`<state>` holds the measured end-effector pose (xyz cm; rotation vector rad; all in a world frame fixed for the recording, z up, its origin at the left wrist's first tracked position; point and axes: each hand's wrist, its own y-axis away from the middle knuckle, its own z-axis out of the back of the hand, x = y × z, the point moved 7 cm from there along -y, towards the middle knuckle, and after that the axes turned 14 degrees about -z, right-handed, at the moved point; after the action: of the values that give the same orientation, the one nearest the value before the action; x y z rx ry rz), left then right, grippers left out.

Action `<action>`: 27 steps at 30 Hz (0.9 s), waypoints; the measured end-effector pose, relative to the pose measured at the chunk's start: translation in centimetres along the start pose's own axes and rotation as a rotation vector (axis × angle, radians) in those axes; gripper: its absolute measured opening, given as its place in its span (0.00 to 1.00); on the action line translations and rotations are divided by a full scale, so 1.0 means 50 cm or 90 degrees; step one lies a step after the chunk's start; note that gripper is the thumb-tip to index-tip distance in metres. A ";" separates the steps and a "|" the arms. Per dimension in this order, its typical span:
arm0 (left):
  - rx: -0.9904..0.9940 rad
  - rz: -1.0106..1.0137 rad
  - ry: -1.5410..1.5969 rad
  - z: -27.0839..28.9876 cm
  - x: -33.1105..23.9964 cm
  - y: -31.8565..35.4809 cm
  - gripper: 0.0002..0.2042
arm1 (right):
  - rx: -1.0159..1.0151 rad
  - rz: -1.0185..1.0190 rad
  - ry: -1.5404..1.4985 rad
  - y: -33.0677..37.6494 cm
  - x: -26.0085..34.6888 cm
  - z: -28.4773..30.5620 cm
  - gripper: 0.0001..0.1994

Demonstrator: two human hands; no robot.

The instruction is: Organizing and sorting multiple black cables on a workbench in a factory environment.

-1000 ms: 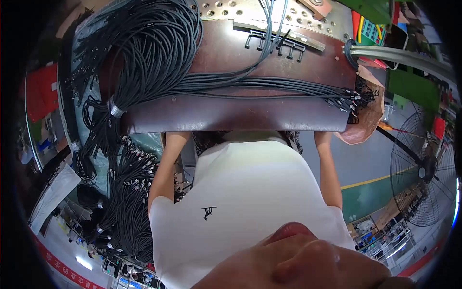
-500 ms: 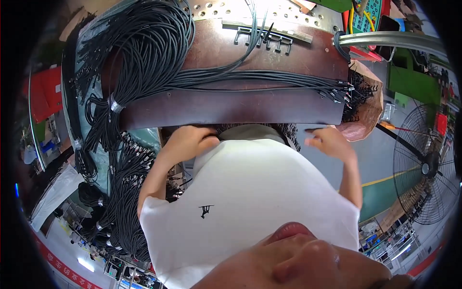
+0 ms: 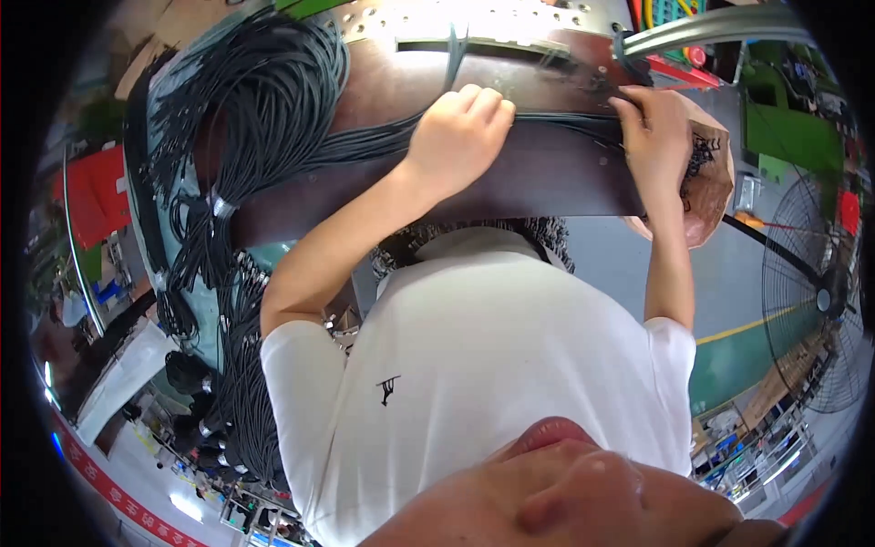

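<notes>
My left hand (image 3: 463,137) is closed over a bundle of black cables (image 3: 365,144) lying across the dark brown work board (image 3: 547,178). Past its fingers the cables run right toward my right hand (image 3: 658,137). That hand is above the board's right end, thumb and fingers apart, covering the cable ends. Just left of its fingertips is a blurred dark pronged piece (image 3: 597,84); I cannot tell whether they touch. A few cables (image 3: 454,59) lead up from near my left hand to the slotted metal bar (image 3: 483,50).
A large coiled cable bundle (image 3: 264,91), tied with a silvery band (image 3: 219,206), covers the board's left side. More tied cables (image 3: 241,392) hang below it. A brown paper bag (image 3: 715,173) with small black pieces is beyond the right end. A black fan (image 3: 811,292) stands farther right.
Both hands have risen from beside my body to the board; the left has closed on the cables. The black pronged piece below the metal bar has left its place. The view has shifted slightly.
</notes>
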<state>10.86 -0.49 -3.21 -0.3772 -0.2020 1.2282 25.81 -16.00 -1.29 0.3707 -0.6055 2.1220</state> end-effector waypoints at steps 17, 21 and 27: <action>0.231 0.345 1.110 -0.049 -0.079 -0.172 0.14 | 0.037 -0.242 -0.554 0.149 -0.067 0.043 0.21; 0.050 0.419 1.045 -0.031 -0.102 -0.103 0.15 | 0.173 -0.358 -0.882 0.049 0.035 -0.012 0.23; -0.232 0.577 0.966 -0.022 -0.055 0.025 0.16 | 0.510 -0.271 -0.747 0.051 0.169 -0.110 0.19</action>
<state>9.25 -2.93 -4.55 -1.7224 1.1810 1.4238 18.64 -8.61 -2.66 2.0473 -0.1935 1.4670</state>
